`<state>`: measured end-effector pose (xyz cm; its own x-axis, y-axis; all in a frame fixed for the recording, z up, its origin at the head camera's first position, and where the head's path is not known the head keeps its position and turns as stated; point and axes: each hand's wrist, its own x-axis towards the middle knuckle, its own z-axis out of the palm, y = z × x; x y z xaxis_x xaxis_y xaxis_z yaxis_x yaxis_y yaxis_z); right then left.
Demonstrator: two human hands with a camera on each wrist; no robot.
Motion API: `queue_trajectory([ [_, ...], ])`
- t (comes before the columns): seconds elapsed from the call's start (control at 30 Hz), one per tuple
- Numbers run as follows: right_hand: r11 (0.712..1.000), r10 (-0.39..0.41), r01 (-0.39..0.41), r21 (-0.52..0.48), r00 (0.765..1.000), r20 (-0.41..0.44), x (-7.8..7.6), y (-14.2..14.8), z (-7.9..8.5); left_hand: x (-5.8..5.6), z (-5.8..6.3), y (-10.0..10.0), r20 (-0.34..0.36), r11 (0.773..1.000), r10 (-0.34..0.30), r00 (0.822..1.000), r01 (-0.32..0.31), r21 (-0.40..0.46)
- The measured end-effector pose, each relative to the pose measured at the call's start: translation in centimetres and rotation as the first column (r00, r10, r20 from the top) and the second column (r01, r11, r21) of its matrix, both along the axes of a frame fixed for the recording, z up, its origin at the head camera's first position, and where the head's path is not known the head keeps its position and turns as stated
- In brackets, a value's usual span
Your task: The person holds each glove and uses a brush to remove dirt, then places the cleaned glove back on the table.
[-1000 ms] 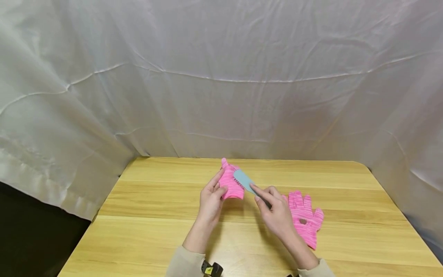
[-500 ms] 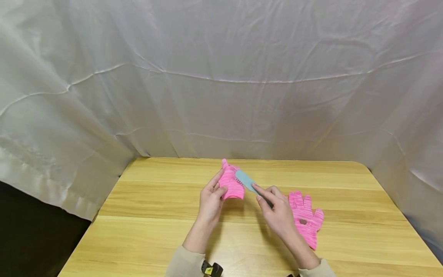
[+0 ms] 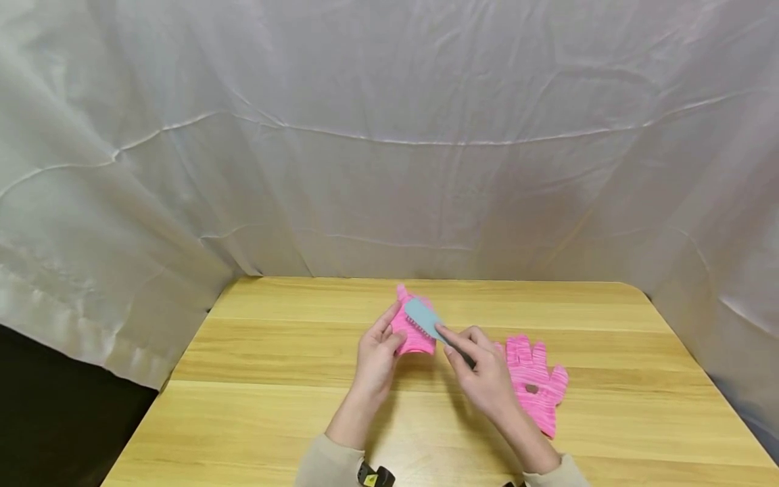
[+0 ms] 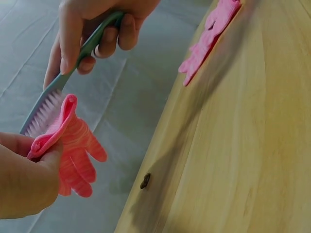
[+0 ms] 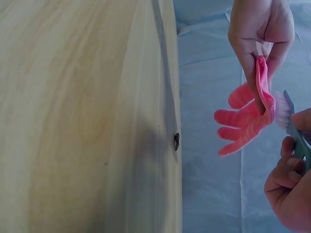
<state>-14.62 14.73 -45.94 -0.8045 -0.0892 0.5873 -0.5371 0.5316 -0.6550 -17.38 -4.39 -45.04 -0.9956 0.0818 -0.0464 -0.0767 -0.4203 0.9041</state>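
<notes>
My left hand point(image 3: 375, 362) pinches a pink knitted glove point(image 3: 416, 344) by its cuff, thumb on the near side. In the left wrist view the glove's fingers point(image 4: 80, 167) hang loose, away from the cuff. The right hand point(image 3: 485, 377) grips a blue-green brush point(image 3: 422, 315) by the handle, index finger stretched along its back. Pale bristles point(image 5: 281, 110) lie against the glove near its cuff in the right wrist view. A second pink glove point(image 3: 539, 406) lies flat on the table, partly behind the right forearm, with a brown patch point(image 3: 531, 389) on it.
The light wooden table point(image 3: 262, 406) spreads under both hands. A small dark piece point(image 4: 145, 181) sits near the table's edge. Greyish cloth point(image 3: 389, 189) hangs behind the table and along its sides.
The brush slid slightly right and down across the glove, then came back up and left over it. My left hand and its glove have shifted slightly right.
</notes>
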Motion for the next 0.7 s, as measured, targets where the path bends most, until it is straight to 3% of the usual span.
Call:
queue_trajectory([
  [0.7, 0.998, -0.041, 0.037, 0.041, 0.994, 0.104, 0.15, -0.04, -0.02, 0.29, 0.31, 0.24, 0.017, 0.999, 0.005, 1.000, -0.005, 0.036],
])
